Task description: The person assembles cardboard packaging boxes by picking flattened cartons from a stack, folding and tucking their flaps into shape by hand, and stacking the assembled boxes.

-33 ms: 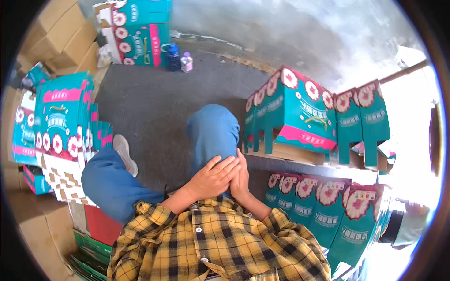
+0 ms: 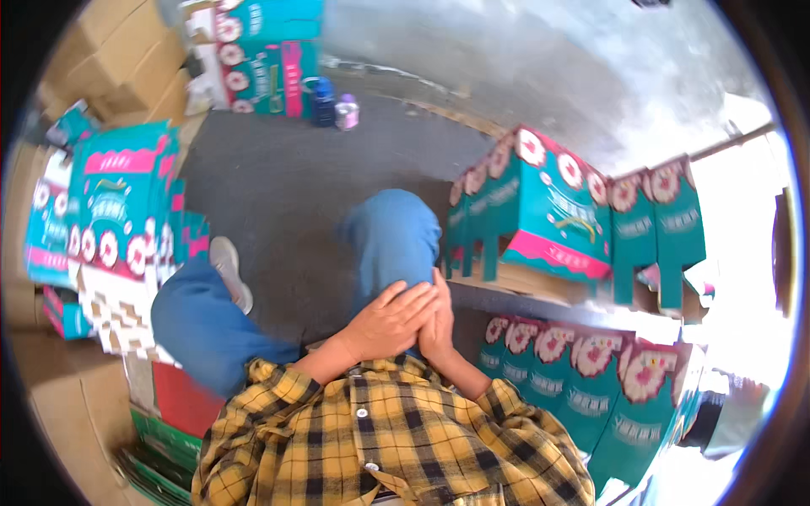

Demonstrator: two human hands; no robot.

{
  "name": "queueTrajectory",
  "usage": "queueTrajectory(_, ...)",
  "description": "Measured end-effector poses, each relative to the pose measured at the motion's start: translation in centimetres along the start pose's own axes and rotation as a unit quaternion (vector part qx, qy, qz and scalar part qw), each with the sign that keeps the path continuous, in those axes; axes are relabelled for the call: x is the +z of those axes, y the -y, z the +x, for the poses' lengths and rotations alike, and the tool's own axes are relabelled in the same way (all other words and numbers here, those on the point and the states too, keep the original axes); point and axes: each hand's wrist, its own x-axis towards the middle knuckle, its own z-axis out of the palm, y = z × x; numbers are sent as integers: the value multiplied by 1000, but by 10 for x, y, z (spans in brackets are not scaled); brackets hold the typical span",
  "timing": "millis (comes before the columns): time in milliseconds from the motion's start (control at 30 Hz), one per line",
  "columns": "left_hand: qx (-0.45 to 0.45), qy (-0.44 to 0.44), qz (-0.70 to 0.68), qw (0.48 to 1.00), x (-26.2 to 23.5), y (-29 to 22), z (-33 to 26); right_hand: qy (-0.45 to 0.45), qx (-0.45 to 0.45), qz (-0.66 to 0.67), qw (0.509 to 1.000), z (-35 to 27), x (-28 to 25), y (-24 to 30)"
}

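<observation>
My left hand [image 2: 390, 322] lies with its fingers stretched out over the side of my right hand [image 2: 438, 324]. Both rest at the blue trouser leg [image 2: 390, 240] of my bent right knee. The right hand stands on edge, its fingers pointing away from me and partly covered by the left. No object shows in either hand. To their right, the nearest things are teal printed cartons [image 2: 561, 211] with pink bands and flower pictures, standing on a brown board.
Flat teal carton blanks [image 2: 118, 198] are stacked at left, near brown boxes [image 2: 126, 72]. More teal cartons [image 2: 582, 396] stand in a row at lower right. A blue bottle [image 2: 323, 105] and a small pink-and-white bottle [image 2: 347, 114] stand on the dark floor [image 2: 270, 169] by the wall.
The whole view has shifted slightly, so the surroundings sit a little further right in the picture. My hands stay together in the same pose.
</observation>
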Motion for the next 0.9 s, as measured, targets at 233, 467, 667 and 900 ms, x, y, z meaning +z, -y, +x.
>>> queueTrajectory(233,-130,52,-440,887,-99,16,-5,5,-111,-29,993,17,7,15)
queueTrajectory(467,-123,-287,-411,857,-232,22,-43,-14,-264,-128,956,52,10,55)
queueTrajectory(667,88,-438,-503,740,-266,-22,-30,27,-408,-272,871,82,44,109)
queueTrajectory(900,157,-471,-442,747,-273,-40,-31,34,-411,-329,850,80,43,109)
